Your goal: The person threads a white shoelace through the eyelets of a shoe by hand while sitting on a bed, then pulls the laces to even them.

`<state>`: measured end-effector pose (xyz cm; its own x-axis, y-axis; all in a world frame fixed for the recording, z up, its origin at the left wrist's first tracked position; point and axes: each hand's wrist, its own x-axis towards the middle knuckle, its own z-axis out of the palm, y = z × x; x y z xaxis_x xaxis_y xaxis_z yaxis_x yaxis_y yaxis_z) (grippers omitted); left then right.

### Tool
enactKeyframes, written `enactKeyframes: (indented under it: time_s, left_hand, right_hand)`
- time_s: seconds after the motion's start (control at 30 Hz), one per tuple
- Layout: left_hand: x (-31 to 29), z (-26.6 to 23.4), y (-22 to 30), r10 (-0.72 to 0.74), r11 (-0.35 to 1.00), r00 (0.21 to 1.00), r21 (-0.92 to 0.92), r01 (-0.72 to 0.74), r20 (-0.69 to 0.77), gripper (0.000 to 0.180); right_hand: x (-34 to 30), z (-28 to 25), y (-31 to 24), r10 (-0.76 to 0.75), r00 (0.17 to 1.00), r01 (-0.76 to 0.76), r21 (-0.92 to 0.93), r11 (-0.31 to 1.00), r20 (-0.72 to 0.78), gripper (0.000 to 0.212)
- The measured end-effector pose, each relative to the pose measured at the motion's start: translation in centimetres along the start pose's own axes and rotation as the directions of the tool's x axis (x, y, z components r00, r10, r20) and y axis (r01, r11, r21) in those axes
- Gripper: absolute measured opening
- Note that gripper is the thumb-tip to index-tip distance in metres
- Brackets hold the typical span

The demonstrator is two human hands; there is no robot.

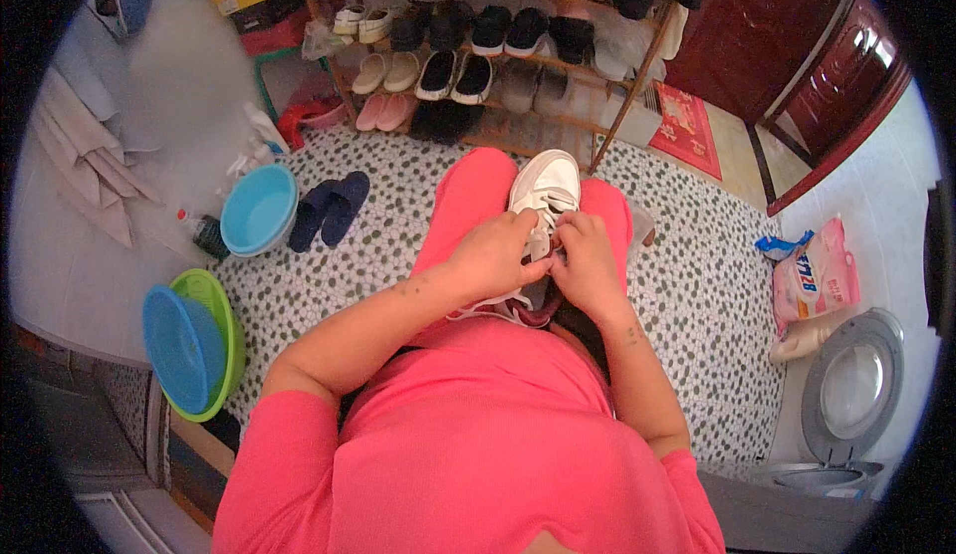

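Observation:
A white lace-up sneaker (547, 182) rests on my lap between my knees, its toe pointing away from me. Its laces cross over the front, and the opening shows a dark reddish lining. My left hand (500, 253) is closed at the left side of the opening, thumb and fingers at the tongue and lace area. From the other side my right hand (586, 263) pinches at the same spot, fingertips close to the left thumb. Whether a lace end lies between the fingertips is too small to tell. Part of the heel end is hidden behind my hands.
A wooden shoe rack (498, 136) with several pairs stands ahead. Dark slippers (329, 213), a light-blue basin (261, 211), and a blue basin (184, 345) inside a green one (234, 355) lie left. At right are a pink bag (819, 277) and a round grey lid (854, 385).

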<state>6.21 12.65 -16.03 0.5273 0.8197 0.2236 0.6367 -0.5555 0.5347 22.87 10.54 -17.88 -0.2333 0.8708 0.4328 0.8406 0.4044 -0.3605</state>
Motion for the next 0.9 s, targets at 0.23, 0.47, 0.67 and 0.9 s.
enactKeyframes:
  time_s: [0.23,0.47,0.67,0.9]
  left_hand:
    - [0.2,1.1,-0.8,-0.019,1.0,1.0,0.007,0.02,-0.025,0.03]
    - [0.0,0.9,-1.6,-0.129,0.978,0.989,-0.173,0.115,-0.071,0.018]
    - [0.0,0.7,-0.9,-0.103,0.988,0.993,-0.125,0.095,-0.058,0.019]
    - [-0.3,1.5,-2.2,-0.166,0.965,0.982,-0.221,0.143,-0.088,0.019]
  right_hand:
    - [-0.5,1.5,2.5,0.115,0.986,-0.055,0.413,0.909,-0.121,0.007]
    - [-1.6,1.4,4.8,0.658,0.73,-0.403,0.894,0.196,0.184,0.012]
    - [-1.4,1.3,4.6,0.373,0.877,-0.149,0.567,0.81,-0.303,0.014]
    - [1.1,-1.0,0.4,-0.105,0.994,0.105,0.063,0.992,-0.007,0.015]
